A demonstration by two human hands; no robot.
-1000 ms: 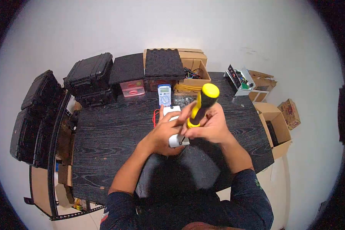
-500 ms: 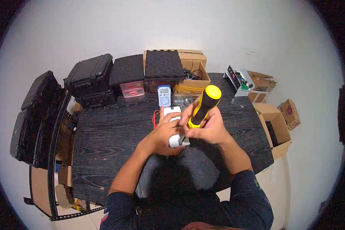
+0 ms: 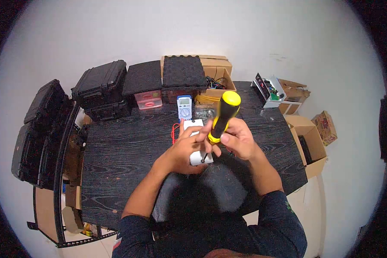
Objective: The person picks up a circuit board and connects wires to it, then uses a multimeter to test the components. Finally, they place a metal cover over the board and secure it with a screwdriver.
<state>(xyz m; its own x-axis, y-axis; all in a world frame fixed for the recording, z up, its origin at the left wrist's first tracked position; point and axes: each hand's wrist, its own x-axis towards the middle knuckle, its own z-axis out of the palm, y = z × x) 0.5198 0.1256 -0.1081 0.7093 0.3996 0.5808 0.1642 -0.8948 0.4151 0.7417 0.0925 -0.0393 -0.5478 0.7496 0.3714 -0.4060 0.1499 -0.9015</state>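
Observation:
Close to my body, my left hand (image 3: 182, 148) is wrapped round a white rectangular casing (image 3: 195, 158) with dark round holes near its ends. Fingers of that hand reach toward a yellow-and-black screwdriver (image 3: 223, 115). My right hand (image 3: 240, 139) has its thumb and fingers around the screwdriver's lower handle. The tool leans, yellow cap up, and its dark shaft meets the hole at the casing's near end; the tip itself is hidden. Just beyond the casing lies a blue-and-white multimeter (image 3: 185, 107), with a red lead (image 3: 174, 132) looping beside my left hand.
Behind the multimeter, black foam sheets (image 3: 184, 72) cover clear boxes. A clear bag of small parts (image 3: 205, 113) lies near it. Black hard cases (image 3: 99, 84) stand left on the black wood-grain table (image 3: 116, 163). A cardboard box (image 3: 307, 146) and a white circuit-board unit (image 3: 273, 96) are at right.
The screwdriver's top has swung slightly left and its handle has turned. My right hand's fingers have loosened and shifted around the handle. My left hand and the casing have stayed put.

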